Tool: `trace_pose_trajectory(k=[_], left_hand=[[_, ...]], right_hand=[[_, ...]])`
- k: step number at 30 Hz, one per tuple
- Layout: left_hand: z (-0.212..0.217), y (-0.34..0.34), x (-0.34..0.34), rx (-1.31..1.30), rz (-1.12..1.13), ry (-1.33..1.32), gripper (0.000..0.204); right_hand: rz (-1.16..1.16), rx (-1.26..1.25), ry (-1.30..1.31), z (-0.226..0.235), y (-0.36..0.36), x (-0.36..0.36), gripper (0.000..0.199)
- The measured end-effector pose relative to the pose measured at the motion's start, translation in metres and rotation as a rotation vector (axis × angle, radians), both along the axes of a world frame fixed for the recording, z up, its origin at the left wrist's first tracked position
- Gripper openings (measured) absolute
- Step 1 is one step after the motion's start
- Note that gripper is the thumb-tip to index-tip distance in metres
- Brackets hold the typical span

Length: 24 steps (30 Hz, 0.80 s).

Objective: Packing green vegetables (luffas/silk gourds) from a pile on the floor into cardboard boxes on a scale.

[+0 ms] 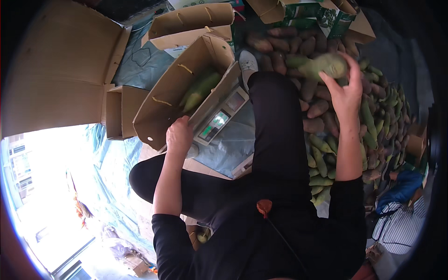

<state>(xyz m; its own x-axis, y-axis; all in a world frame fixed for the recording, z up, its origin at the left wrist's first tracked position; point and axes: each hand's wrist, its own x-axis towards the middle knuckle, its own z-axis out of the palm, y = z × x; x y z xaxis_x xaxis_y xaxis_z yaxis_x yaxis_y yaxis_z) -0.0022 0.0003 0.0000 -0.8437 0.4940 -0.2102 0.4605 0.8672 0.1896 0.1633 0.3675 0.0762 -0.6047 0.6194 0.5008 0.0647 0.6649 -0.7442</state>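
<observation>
My right hand (347,91) is closed round the thick pale end of a green radish (322,66), raised over the heap at the right. The radish looks slightly blurred. At the left, my left hand (179,135) grips the near edge of an open cardboard box (161,109), its fingertips partly hidden by the rim. Inside this box lies a long green radish (201,91). Against the box's right side is a scale (219,125) with a lit green display; whether the box rests on it I cannot tell.
Dark reddish radishes (317,108) and more green radishes (319,161) spread over the floor on the right. Another open box (191,23) stands behind, with a smaller carton (123,112) to the left. A green printed box (336,21) lies at the back. Blue plastic sheeting (228,156) covers the floor.
</observation>
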Motion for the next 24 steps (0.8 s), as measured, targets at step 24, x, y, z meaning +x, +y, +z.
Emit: trace_pose_trajectory(k=[24], left_hand=[[-0.009,-0.004,-0.009,0.092,-0.087,-0.02,0.017]], right_hand=[[0.627,0.122,-0.017,-0.009,-0.136,-0.122,0.038]])
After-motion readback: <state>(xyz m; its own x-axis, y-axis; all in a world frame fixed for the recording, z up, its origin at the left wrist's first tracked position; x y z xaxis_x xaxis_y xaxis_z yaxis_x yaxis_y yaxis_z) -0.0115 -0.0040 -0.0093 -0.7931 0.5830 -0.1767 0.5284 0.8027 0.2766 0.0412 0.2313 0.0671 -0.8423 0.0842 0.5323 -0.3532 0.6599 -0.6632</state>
